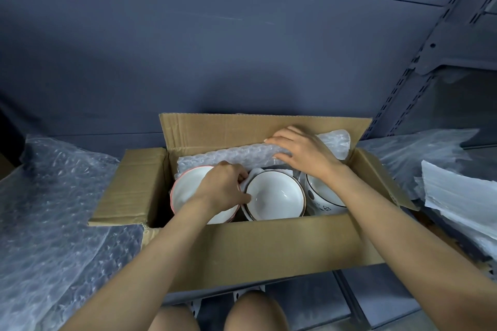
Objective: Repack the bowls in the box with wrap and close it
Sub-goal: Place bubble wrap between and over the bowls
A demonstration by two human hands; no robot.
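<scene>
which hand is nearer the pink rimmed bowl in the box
Left. The left hand lies right over the pink-rimmed bowl, fingers at the dark-rimmed bowl beside it. The right hand is farther back, pressing the bubble wrap.

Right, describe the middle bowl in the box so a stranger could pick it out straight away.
Find the open cardboard box on the shelf. Three white bowls sit in a row inside; take the middle bowl, gripped by the left hand. Its thin dark rim sets it apart from the pink-rimmed bowl on its left and the taller lettered bowl on its right.
</scene>
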